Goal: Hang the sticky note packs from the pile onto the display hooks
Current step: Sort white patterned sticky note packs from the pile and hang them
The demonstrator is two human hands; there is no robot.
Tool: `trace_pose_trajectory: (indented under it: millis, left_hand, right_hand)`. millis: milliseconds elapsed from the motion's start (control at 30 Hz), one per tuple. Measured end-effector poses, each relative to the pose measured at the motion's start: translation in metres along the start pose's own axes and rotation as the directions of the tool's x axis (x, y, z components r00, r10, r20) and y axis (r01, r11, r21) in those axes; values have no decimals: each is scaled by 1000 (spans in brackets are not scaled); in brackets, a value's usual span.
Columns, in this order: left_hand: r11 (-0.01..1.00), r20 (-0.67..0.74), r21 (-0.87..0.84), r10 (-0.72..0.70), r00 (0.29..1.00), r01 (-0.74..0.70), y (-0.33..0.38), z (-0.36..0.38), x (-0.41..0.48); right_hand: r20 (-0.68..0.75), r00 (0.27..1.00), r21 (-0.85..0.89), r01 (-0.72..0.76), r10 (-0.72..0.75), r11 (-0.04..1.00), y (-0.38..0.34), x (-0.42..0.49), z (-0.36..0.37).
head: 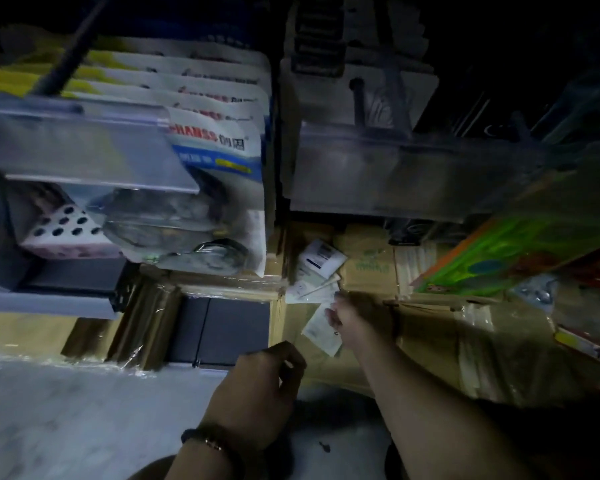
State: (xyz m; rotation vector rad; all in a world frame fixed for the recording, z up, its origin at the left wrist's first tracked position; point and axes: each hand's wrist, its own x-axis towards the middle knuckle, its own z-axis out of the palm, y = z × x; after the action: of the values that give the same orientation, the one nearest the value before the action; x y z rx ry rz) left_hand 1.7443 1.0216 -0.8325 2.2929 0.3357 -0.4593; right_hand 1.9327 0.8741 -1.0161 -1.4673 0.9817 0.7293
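Murk and blur at the pile
My right hand (347, 317) blurs against a pack (321, 332); I can't read its tiny print.
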Motion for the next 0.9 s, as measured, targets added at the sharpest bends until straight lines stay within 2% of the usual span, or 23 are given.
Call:
trace_pose_trajectory:
  millis: [100, 233, 400, 567, 767, 900]
  left_hand:
    - [1000, 5, -24, 10, 1000, -10, 1, -1, 1]
    - [999, 25, -12, 49, 998, -49, 4, -1, 1]
    - [996, 16, -72, 54, 998, -53, 4, -3, 3]
    - [998, 17, -53, 23, 1000, -22, 0, 0, 6]
    - [997, 102, 74, -13, 995, 5, 3, 18, 7]
    - [998, 129, 58, -27, 991, 20, 15, 30, 4]
  right_hand:
    - [6, 999, 48, -40, 40, 998, -5, 11, 8]
    - [-20, 1000, 51, -5, 6, 999, -5, 8, 10]
    - [-60, 998, -63, -32, 28, 998, -10, -6, 12]
    - [-18, 998, -155, -55, 52, 986, 7, -34, -6]
    - [87, 977, 21, 193, -194, 981, 18, -97, -60]
    - [98, 931, 25, 351, -352, 936, 16, -134, -98]
